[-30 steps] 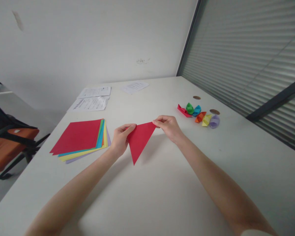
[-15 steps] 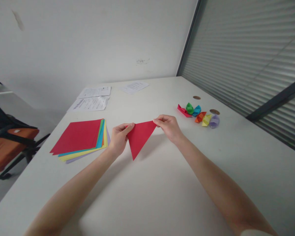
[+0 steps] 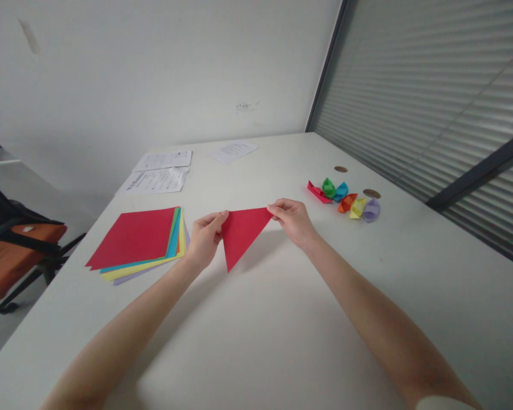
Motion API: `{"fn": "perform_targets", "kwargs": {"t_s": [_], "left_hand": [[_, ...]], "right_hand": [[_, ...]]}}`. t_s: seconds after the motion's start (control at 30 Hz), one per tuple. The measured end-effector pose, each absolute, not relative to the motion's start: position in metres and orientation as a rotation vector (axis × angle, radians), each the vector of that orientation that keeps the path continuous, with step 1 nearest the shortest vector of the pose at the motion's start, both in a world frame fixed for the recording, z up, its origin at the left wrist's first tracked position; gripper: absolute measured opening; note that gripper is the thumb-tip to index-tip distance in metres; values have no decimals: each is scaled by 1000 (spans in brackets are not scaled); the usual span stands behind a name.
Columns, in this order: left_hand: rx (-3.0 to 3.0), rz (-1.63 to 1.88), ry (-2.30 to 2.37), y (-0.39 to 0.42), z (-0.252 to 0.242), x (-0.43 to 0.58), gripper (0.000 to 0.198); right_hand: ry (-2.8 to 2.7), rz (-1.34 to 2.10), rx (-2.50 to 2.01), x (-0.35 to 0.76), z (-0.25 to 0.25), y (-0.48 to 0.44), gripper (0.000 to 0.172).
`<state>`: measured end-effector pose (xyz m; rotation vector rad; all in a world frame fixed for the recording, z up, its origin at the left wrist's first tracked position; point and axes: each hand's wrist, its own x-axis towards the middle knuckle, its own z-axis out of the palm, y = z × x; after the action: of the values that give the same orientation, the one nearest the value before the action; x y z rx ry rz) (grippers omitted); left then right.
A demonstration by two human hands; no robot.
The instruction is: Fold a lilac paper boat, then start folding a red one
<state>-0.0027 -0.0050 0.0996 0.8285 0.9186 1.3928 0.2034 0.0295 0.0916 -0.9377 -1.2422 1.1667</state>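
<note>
A sheet of red paper (image 3: 243, 230), folded into a triangle, hangs above the white table with one point facing down toward me. My left hand (image 3: 206, 238) pinches its upper left corner between thumb and fingers. At the upper right corner, my right hand (image 3: 293, 219) grips the tip the same way. The top edge stretches nearly straight between both hands. Left of my left hand lies a fanned stack of coloured paper (image 3: 134, 233), red on top, with green, blue, orange, yellow and purple edges showing.
Several small folded paper pieces in different colours (image 3: 346, 199) stand in a row at the right. Two round brown discs (image 3: 371, 193) are set near them. Printed sheets (image 3: 156, 179) lie at the back left of the table (image 3: 256, 341). An orange chair (image 3: 21, 245) stands beyond the left edge.
My left hand has shifted its hold slightly toward the outer corner, showing more of the red paper's top edge. The paper's lower tip has moved slightly up and left.
</note>
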Motion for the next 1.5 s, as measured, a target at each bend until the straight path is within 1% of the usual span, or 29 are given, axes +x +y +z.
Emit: {"fn": "perform_targets", "kwargs": {"t_s": [0.1,0.2,0.43,0.57,1.0,1.17,1.4,1.5], "left_hand": [[838,1296,907,-6,97,-3,28],[867,1281,913,-7,97,-4,30],[916,1398,978,-3,104,-8,31],[935,1463,974,-1,104,-10,26],[957,1538,1008,3,103,-12,26],[968,1406,1001,0,103,-9,31],[975,1415,966,0,102,-9,24],[966,1359,947,-1,103,-9,24]], "right_hand": [[-1247,1166,-926,202,92,29,22],[-1263,1159,-933,201,91,29,23],[-1265,1159,-931,202,87,30,23],[-1251,1172,-924,203,86,30,23],[-1227,1209,-900,200,87,28,26],[-1189,1184,-934,199,86,29,28],[-1222,1188,-940,200,88,28,29],[-1191,1191,-938,200,88,28,29]]}}
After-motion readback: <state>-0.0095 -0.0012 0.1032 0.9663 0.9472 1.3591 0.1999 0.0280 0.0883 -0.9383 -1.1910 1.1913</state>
